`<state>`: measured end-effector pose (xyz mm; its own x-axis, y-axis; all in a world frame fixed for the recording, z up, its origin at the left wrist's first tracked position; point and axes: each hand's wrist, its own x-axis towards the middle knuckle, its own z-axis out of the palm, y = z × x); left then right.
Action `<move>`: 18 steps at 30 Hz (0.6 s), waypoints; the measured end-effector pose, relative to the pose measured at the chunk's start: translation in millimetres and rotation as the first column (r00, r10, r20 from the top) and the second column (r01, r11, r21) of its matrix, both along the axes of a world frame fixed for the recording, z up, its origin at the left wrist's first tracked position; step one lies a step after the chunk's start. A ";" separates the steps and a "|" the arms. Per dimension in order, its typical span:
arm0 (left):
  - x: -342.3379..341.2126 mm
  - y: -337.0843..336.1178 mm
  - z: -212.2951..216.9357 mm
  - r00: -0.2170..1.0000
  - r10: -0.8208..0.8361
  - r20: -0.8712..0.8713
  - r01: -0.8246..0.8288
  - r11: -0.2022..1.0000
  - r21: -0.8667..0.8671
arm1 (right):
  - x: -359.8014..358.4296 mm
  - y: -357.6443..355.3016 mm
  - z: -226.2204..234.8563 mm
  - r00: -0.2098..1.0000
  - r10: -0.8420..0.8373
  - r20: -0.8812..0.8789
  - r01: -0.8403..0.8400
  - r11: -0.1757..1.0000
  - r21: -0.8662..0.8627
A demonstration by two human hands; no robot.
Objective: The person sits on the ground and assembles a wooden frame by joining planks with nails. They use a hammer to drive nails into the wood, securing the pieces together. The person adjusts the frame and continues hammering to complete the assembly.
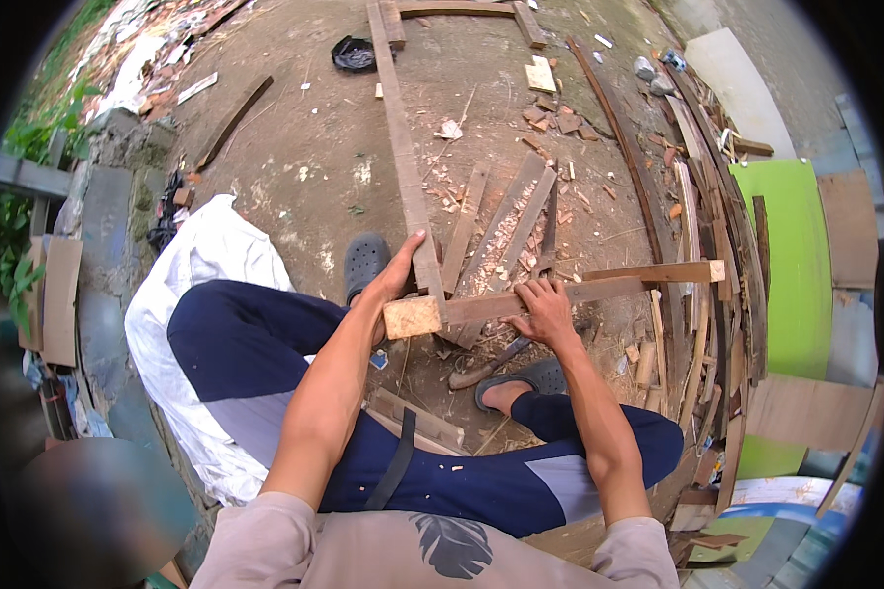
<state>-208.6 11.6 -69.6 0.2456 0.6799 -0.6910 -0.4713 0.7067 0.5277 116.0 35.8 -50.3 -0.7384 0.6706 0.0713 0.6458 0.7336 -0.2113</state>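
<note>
My left hand [395, 270] is closed on the near end of a long wooden beam [400, 147], which runs away from me up the ground. At that end a crosspiece [476, 308] meets it beside a pale, squared block end [413, 319]. My right hand [542, 312] lies over the crosspiece, fingers curled on its top edge. From the crosspiece's right end, a piece of wood [697, 272] points toward the right. A tool with a curved wooden handle [486, 365] lies on the ground below my right hand; its head is partly hidden.
Loose boards [511, 216] and wood chips lie just beyond my hands. Long planks [624, 147] and a scrap pile line the right side, near a green panel [781, 265]. A white sack [216, 245] and a low wall [113, 294] stand left. A black bag [354, 54] lies farther off.
</note>
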 end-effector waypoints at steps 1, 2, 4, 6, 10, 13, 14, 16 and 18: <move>-10.3 -1.5 -14.5 1.000 -0.026 0.017 0.024 0.996 0.085 | -2.6 3.3 -0.7 0.999 0.031 -0.030 -0.031 1.000 0.004; -11.6 -0.2 -15.5 0.997 -0.062 0.038 0.055 0.985 0.165 | -4.1 5.4 -1.4 0.997 0.054 -0.056 -0.054 0.999 0.004; -5.2 -2.8 -12.6 0.999 0.021 -0.025 -0.019 0.995 0.099 | -1.8 9.1 -4.6 0.997 0.069 -0.021 -0.069 0.998 0.000; -3.3 -2.7 -7.1 0.998 0.051 -0.021 -0.050 0.998 0.040 | 1.2 14.3 -11.2 0.995 0.101 0.000 -0.101 0.995 0.020; 0.2 -4.2 6.7 0.996 0.061 -0.064 -0.058 0.998 0.037 | -1.0 25.7 -9.9 0.990 0.139 -0.001 -0.139 0.990 0.017; -4.9 -5.6 7.9 0.994 0.105 -0.030 -0.105 0.994 0.011 | -6.1 28.9 -8.3 0.989 0.147 -0.010 -0.147 0.989 0.000; -5.9 -5.8 10.1 0.992 0.128 -0.023 -0.127 0.992 0.006 | -5.9 28.8 -8.0 0.988 0.154 0.001 -0.154 0.988 -0.002; -7.2 -7.7 15.0 0.977 0.195 0.085 -0.188 0.979 -0.081 | -4.1 27.8 -8.4 0.984 0.176 0.022 -0.176 0.984 -0.010; -8.4 -5.3 18.5 0.978 0.199 0.063 -0.195 0.979 -0.066 | -3.6 27.7 -13.5 0.985 0.173 0.019 -0.173 0.985 -0.015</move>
